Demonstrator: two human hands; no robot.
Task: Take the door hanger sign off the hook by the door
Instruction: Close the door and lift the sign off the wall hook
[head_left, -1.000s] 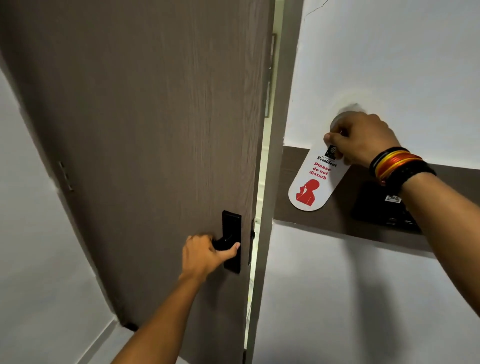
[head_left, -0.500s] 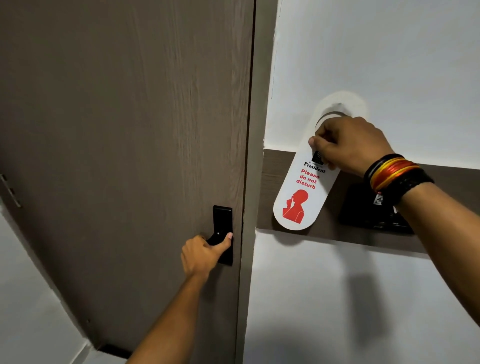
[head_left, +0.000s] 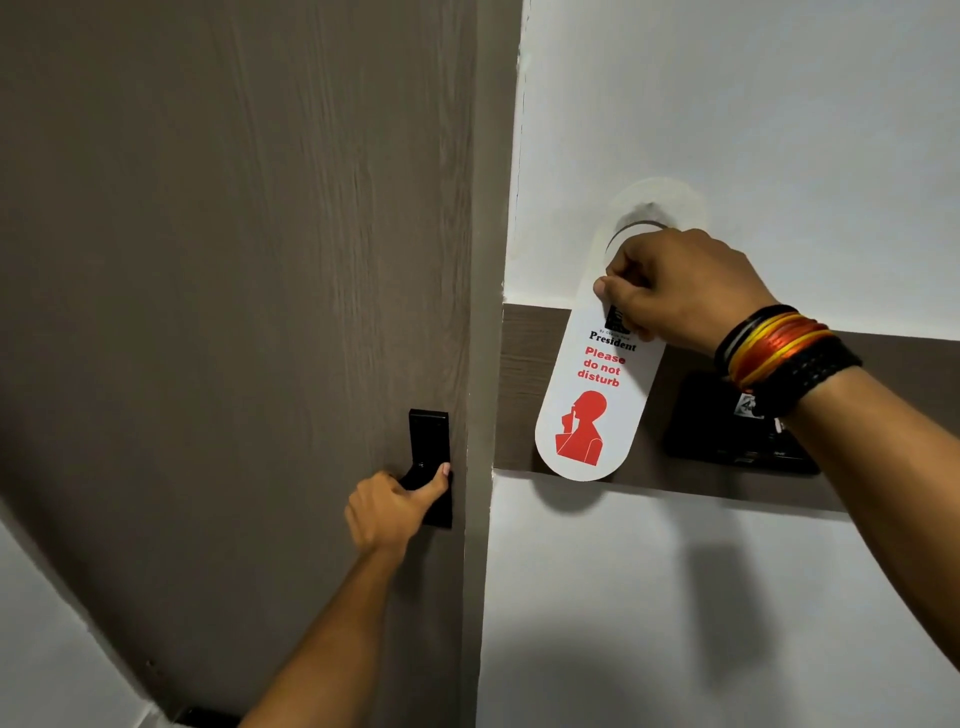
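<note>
— door hanger sign (head_left: 597, 395), the white oval card with red lettering: where?
— pinched in the right hand (head_left: 680, 291), tilted against the wall.
— left hand (head_left: 387, 512)?
— wrapped around the black door handle (head_left: 430, 467), down-left of the right.

White wall (head_left: 779, 93), brown band (head_left: 524, 384)

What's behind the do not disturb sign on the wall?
Behind the door hanger sign: white wall up top, the brown wall band lower down. The right hand grips its neck, and the hook itself isn't visible.
</note>
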